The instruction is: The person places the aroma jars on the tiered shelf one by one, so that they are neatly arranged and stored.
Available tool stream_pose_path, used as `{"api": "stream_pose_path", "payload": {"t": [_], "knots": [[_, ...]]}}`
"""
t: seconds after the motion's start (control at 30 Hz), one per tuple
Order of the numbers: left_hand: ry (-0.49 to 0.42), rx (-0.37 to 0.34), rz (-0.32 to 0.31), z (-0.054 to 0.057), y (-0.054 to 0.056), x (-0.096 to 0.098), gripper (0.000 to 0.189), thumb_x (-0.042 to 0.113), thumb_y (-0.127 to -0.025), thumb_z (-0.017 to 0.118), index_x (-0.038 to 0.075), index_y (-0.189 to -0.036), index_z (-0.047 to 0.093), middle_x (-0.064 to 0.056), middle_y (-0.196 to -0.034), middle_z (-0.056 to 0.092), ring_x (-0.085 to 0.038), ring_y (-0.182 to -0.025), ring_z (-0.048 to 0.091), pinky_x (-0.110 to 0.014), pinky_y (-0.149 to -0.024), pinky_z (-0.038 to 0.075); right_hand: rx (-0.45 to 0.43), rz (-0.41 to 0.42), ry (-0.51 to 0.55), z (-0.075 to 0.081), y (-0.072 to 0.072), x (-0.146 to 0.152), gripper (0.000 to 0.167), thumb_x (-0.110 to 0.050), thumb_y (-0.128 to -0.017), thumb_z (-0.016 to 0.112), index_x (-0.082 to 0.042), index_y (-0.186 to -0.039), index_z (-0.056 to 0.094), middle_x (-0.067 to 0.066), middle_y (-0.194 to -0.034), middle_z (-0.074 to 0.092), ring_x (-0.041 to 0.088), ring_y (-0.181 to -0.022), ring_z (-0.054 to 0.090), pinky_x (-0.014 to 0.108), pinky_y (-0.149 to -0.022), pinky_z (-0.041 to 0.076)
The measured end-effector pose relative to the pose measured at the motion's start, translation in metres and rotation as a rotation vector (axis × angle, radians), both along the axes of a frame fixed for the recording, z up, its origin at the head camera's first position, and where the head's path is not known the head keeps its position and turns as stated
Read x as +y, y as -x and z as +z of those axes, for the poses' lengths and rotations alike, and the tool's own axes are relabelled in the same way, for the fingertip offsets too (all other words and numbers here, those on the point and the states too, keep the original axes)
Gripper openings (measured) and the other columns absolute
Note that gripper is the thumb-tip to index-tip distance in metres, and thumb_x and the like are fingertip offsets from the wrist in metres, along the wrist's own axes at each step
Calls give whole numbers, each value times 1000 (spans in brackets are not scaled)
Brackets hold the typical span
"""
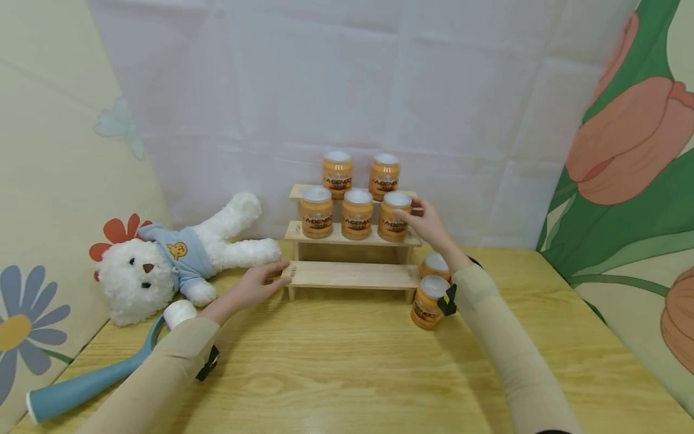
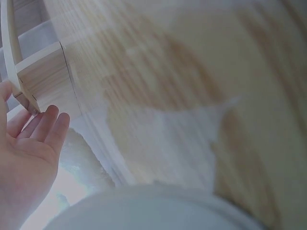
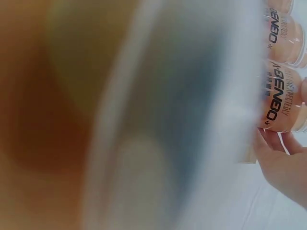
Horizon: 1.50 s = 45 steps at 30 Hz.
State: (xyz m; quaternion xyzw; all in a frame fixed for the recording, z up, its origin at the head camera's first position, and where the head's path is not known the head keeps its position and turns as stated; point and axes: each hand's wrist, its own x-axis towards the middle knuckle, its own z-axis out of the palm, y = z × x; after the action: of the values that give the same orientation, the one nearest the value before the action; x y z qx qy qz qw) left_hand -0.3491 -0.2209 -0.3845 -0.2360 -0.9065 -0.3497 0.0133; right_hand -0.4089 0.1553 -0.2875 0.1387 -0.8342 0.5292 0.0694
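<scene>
My right hand [image 1: 430, 225] grips an orange jar [image 1: 394, 222] with a clear lid, upright at the right end of the middle step. In the right wrist view, the fingers wrap the lower side of that jar [image 3: 280, 98]. The three-step wooden rack [image 1: 352, 274] stands against the backdrop. At the left end of its lowest step, my left hand [image 1: 255, 290] pinches the board's corner between thumb and fingers; the left wrist view shows the fingertips [image 2: 52, 111] at that corner. Two more jars [image 1: 356, 218] share the middle step, and two jars [image 1: 337, 175] stand on the top one.
Two jars [image 1: 426, 307] stand on the table right of the rack, partly behind my right wrist. A white plush toy [image 1: 184, 256] in a blue shirt lies at the left. A blue-handled tool with a white roller [image 1: 87, 386] lies by my left forearm.
</scene>
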Motion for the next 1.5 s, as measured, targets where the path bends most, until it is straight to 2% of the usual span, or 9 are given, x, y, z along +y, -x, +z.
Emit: {"api": "stream_pose_path", "payload": {"t": [0.43, 0.83, 1.13, 1.3, 1.5], "knots": [[1, 22, 0, -3, 0, 0, 57, 30, -98, 51, -6, -140, 38, -26, -142, 40, -42, -125, 45, -51, -98, 45, -15, -12, -22, 1, -2, 0, 63, -37, -90, 63, -4, -138, 40, 16, -134, 44, 32, -123, 46, 45, -100, 45], [2, 4, 8, -2, 1, 0, 57, 30, -97, 52, -5, -140, 38, -25, -143, 40, -41, -126, 45, -51, -99, 44, -18, -15, -79, 3, 0, 4, 64, -41, -89, 62, -7, -140, 41, 15, -134, 45, 32, -126, 45, 46, -103, 43], [0, 11, 2, 1, -1, -1, 57, 30, -98, 52, -6, -140, 39, -26, -142, 40, -42, -125, 45, -51, -100, 44, 6, -39, -23, -3, -2, 1, 66, -42, -89, 62, -10, -142, 39, 13, -136, 46, 30, -124, 47, 45, -100, 45], [-4, 18, -4, 0, 1, -2, 57, 29, -97, 52, -7, -139, 39, -27, -142, 40, -42, -125, 45, -51, -100, 44, 10, -24, -26, -6, -5, 1, 70, -44, -90, 60, -11, -146, 33, 14, -141, 43, 32, -129, 44, 45, -103, 43], [-1, 29, -4, -1, 1, -2, 57, 29, -97, 52, -7, -139, 39, -27, -141, 41, -42, -125, 45, -51, -99, 44, -26, -2, -86, -7, -20, 8, 71, -42, -91, 59, -11, -148, 29, 14, -148, 35, 33, -135, 36, 48, -106, 39]]}}
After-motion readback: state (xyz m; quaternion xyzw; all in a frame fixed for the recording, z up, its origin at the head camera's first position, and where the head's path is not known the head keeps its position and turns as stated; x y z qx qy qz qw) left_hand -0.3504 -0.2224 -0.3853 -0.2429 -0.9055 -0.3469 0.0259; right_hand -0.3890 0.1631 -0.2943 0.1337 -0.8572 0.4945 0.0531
